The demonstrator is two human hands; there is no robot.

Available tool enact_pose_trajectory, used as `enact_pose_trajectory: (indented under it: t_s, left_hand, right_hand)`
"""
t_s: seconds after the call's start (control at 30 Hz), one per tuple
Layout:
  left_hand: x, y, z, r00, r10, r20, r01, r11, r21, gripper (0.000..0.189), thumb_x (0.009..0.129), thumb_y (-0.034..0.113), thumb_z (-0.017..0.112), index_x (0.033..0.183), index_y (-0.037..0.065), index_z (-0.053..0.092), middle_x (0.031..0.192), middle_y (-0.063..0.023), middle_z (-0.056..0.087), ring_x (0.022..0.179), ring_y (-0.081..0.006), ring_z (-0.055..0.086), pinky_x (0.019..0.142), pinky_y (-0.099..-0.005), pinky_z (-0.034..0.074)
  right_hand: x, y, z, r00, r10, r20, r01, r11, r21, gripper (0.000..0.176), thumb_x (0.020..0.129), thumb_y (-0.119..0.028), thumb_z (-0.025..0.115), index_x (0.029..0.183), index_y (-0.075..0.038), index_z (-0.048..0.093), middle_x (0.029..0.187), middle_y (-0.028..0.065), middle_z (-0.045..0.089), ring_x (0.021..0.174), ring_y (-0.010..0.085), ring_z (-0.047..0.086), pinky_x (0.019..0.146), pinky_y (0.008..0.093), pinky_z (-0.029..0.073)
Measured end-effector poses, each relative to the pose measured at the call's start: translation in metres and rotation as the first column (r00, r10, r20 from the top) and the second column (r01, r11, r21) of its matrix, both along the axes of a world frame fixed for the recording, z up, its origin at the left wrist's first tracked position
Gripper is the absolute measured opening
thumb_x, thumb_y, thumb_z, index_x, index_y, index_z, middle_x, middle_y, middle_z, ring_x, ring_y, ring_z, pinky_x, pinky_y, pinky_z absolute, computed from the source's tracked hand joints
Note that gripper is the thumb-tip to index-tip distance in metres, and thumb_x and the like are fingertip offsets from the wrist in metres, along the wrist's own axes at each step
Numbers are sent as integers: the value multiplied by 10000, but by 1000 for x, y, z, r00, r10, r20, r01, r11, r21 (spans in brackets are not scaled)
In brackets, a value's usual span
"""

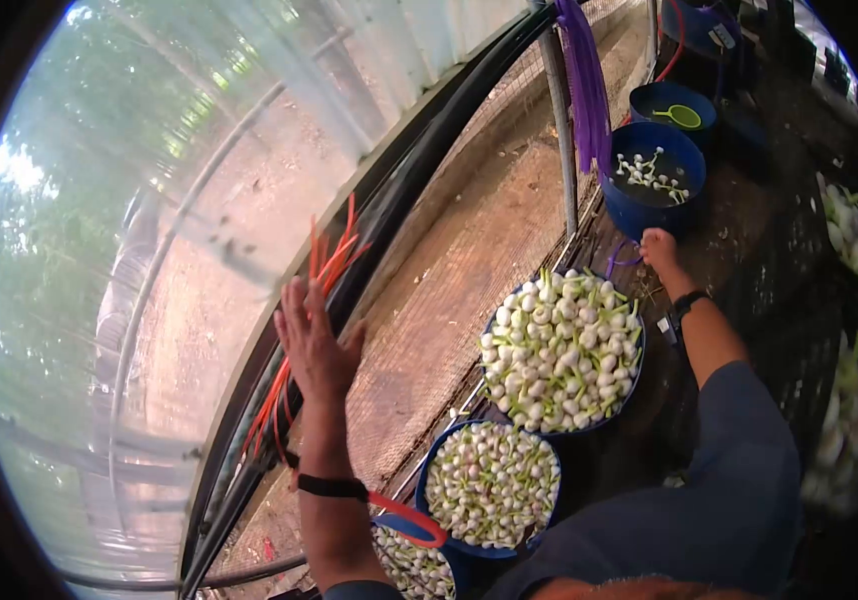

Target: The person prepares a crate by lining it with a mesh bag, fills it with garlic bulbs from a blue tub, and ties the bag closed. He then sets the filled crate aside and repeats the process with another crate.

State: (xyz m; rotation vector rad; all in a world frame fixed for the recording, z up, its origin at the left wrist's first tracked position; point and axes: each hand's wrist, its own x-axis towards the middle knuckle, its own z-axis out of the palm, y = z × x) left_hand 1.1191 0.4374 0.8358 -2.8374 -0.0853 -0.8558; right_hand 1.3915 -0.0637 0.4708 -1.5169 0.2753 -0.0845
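Note:
My left hand is raised with its fingers stretched out, beside a bunch of orange strings hung over a black pipe. A black band with a red-orange loop is round that wrist. My right hand is closed, just below a blue bucket of water in which a few white heads on stems float. A purple cord meets its fingers; I cannot tell what they grip. Nearer me, a large blue tub is heaped with white bulb-like heads on green stems.
Two more blue containers of smaller white heads stand close to me. Behind the water bucket, another blue bucket holds a green ladle. Purple netting hangs by a metal post. Clear plastic sheeting walls the left.

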Motion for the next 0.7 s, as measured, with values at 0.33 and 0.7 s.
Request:
enact_pose_trajectory:
  t_s: [0.33,0.7]
  left_hand:
    - [70,21,-33,991,113,-67,-105,989,103,984,600,238,802,1437,109,302,1438,-187,322,1349,-400,273,1105,-522,226]
    - [81,35,-41,984,161,-75,-144,972,186,926,633,323,762,1423,83,343,1442,-216,292,1329,-423,287,1078,-534,259]
  right_hand:
    - [272,11,76,967,-31,253,33,999,-5,233,882,-174,583,1072,-38,585,811,46,625,604,128,606,464,269,477]
    - [395,31,163,959,-63,276,73,997,-25,418,851,-159,644,1238,-40,542,794,27,631,623,106,586,558,230,488]
